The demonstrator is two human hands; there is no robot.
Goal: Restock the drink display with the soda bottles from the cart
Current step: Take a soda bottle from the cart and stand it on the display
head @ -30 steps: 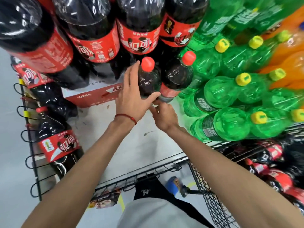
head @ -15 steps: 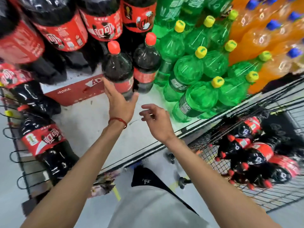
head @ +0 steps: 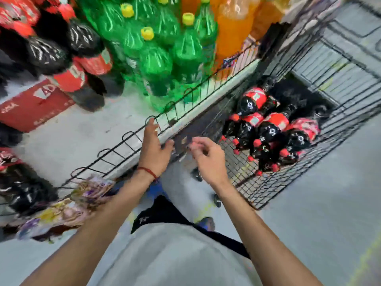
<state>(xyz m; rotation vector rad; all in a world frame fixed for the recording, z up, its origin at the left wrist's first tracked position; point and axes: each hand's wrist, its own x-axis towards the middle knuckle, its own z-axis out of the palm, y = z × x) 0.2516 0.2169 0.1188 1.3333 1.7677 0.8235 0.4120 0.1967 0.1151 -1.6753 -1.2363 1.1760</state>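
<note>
Several dark cola bottles with red labels and red caps (head: 268, 131) lie piled in the wire cart (head: 350, 104) at the right. Two upright cola bottles (head: 82, 83) stand on the white display shelf (head: 68, 139) beside green soda bottles (head: 156, 65). My left hand (head: 153, 147) hovers empty, fingers spread, over the shelf's wire front rail (head: 123, 141). My right hand (head: 208, 157) is empty too, fingers loosely curled, just left of the cart's near edge. The picture is motion-blurred.
Orange soda bottles (head: 233, 27) stand behind the green ones. A red cardboard box (head: 31, 106) lies on the shelf at the left. More cola bottles (head: 18, 182) fill the lower left. Colourful packets (head: 66, 211) hang below the rail. Grey floor (head: 309, 213) lies on the right.
Both hands have let go of the cola bottle on the shelf and pulled back to the rail. My view has swung right, bringing the cart fully into sight.
</note>
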